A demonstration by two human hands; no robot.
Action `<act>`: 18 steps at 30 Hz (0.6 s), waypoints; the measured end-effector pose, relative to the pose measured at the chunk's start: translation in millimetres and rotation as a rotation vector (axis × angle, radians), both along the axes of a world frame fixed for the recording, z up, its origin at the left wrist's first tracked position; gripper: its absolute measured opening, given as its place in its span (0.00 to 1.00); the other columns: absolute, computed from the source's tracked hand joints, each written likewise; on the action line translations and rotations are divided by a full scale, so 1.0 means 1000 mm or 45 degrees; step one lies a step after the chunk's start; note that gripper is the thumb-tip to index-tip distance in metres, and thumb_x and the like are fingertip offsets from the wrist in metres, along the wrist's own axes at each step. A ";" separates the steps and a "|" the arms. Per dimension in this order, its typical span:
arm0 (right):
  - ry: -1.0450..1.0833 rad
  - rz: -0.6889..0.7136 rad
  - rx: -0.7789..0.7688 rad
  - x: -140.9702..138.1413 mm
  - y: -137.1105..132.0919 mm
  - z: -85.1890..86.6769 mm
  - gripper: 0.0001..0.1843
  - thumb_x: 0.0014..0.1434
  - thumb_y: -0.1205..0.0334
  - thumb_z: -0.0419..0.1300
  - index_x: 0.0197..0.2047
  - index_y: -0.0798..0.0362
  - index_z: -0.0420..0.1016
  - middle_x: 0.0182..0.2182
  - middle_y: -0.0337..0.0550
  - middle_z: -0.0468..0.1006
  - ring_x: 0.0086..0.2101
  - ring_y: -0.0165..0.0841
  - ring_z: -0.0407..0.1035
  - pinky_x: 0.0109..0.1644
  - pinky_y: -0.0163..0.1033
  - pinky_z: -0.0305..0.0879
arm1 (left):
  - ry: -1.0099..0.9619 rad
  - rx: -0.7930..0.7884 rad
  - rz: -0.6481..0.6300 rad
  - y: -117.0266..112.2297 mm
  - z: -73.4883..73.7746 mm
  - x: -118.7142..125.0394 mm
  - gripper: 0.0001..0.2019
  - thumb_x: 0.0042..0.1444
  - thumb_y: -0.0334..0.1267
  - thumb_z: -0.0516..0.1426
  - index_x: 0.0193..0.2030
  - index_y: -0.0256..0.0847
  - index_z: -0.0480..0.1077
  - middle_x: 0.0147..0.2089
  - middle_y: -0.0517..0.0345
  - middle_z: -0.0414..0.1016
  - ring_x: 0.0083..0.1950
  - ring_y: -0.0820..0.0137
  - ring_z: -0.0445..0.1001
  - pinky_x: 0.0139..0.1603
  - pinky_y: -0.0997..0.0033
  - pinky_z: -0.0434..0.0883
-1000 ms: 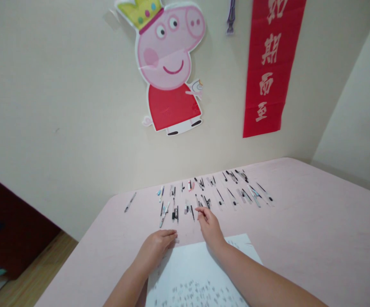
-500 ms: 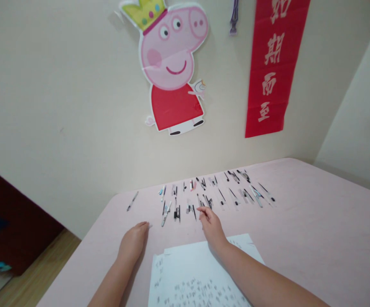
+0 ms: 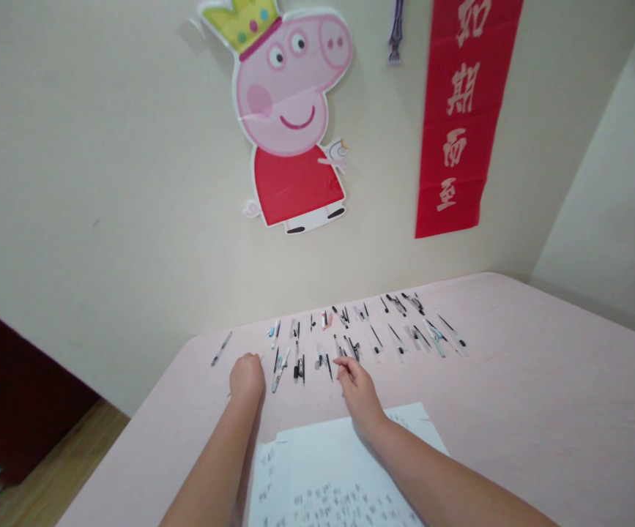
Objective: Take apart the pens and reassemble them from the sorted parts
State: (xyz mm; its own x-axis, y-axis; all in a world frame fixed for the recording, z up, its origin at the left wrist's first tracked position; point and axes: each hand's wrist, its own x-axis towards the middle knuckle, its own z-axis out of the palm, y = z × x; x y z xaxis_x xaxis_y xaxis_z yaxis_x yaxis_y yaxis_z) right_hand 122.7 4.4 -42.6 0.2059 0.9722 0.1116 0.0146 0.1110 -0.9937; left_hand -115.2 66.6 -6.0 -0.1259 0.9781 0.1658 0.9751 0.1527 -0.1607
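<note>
My left hand [image 3: 247, 377] is closed near the table's left side, just left of the pen parts. A thin pale tip shows past its fingers and a faint thin end below the wrist side; the thing held is mostly hidden. My right hand [image 3: 358, 384] hovers at or rests on the table by the front row, fingers loosely bent and apart, with no held thing visible. Just beyond its fingertips lie dark, slim pen parts [image 3: 351, 348]. Between the hands are a white pen barrel [image 3: 280, 372] and black pen pieces [image 3: 299, 366].
Taken-apart pens [image 3: 398, 304] lie in two rows along the wall side of the pink table [image 3: 542, 410]. One whole-looking pen [image 3: 221, 349] lies apart at the left. Written paper sheets [image 3: 322, 454] lie in front, partly under my right forearm. A cartoon pig cutout [image 3: 298, 183] and red banner [image 3: 454, 146] hang on the wall.
My left hand has moved forward and slightly right, closer to the pen parts. My right hand stays nearly in place. The view has shifted slightly.
</note>
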 end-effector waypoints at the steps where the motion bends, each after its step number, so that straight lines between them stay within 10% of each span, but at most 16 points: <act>1: 0.000 0.005 -0.006 0.000 0.000 0.000 0.18 0.55 0.52 0.52 0.43 0.52 0.74 0.25 0.38 0.71 0.22 0.30 0.61 0.24 0.33 0.56 | 0.005 0.006 -0.010 0.000 0.000 -0.001 0.15 0.59 0.26 0.46 0.39 0.31 0.75 0.41 0.40 0.75 0.45 0.60 0.75 0.42 0.67 0.69; 10: 0.000 0.023 -0.040 -0.001 0.001 -0.002 0.18 0.55 0.52 0.52 0.43 0.52 0.74 0.25 0.38 0.71 0.23 0.31 0.61 0.25 0.34 0.56 | -0.025 0.013 -0.051 -0.012 -0.007 -0.011 0.23 0.59 0.32 0.47 0.62 0.31 0.59 0.48 0.39 0.76 0.49 0.58 0.72 0.48 0.63 0.66; 18: 0.019 0.024 -0.048 0.000 0.001 -0.001 0.18 0.55 0.53 0.52 0.43 0.52 0.74 0.26 0.38 0.72 0.23 0.31 0.62 0.26 0.34 0.56 | -0.103 -0.061 -0.220 -0.018 -0.011 -0.039 0.22 0.60 0.35 0.47 0.60 0.32 0.63 0.61 0.44 0.67 0.61 0.62 0.66 0.62 0.64 0.61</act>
